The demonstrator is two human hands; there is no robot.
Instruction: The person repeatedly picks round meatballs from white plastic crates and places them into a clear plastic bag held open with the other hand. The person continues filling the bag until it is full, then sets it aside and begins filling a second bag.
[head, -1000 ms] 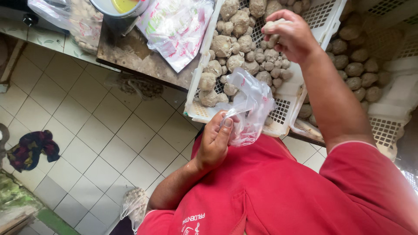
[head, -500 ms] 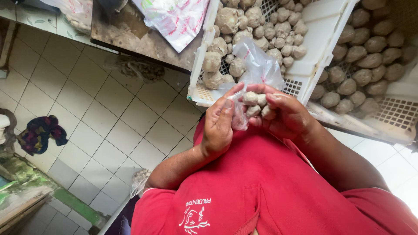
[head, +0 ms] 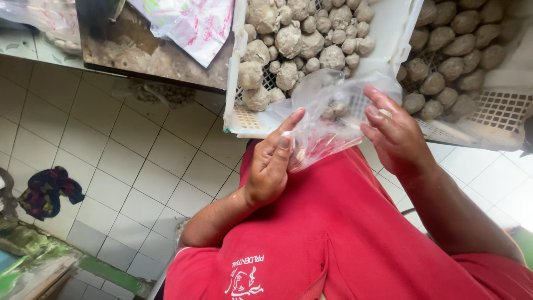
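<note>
My left hand (head: 272, 164) pinches the lower left edge of a clear plastic bag (head: 333, 122) in front of my red shirt. A few pale round balls lie inside the bag. My right hand (head: 397, 139) is at the bag's right side with its fingers spread, touching the plastic. Just beyond the bag stands a white slotted crate (head: 236, 66) heaped with greyish round balls (head: 300, 39). A second white crate (head: 494, 111) to the right holds browner balls (head: 444, 39).
A dark worn tabletop (head: 150, 53) at the upper left carries a printed plastic bag (head: 194, 22). Below is a white tiled floor (head: 122, 166) with a dark crumpled cloth (head: 50, 191) at the left and a green ledge (head: 105, 272) at the bottom left.
My right hand took balls from the crate, brought them to the bag held by my left hand, and now has its fingers spread beside the bag, which holds balls.
</note>
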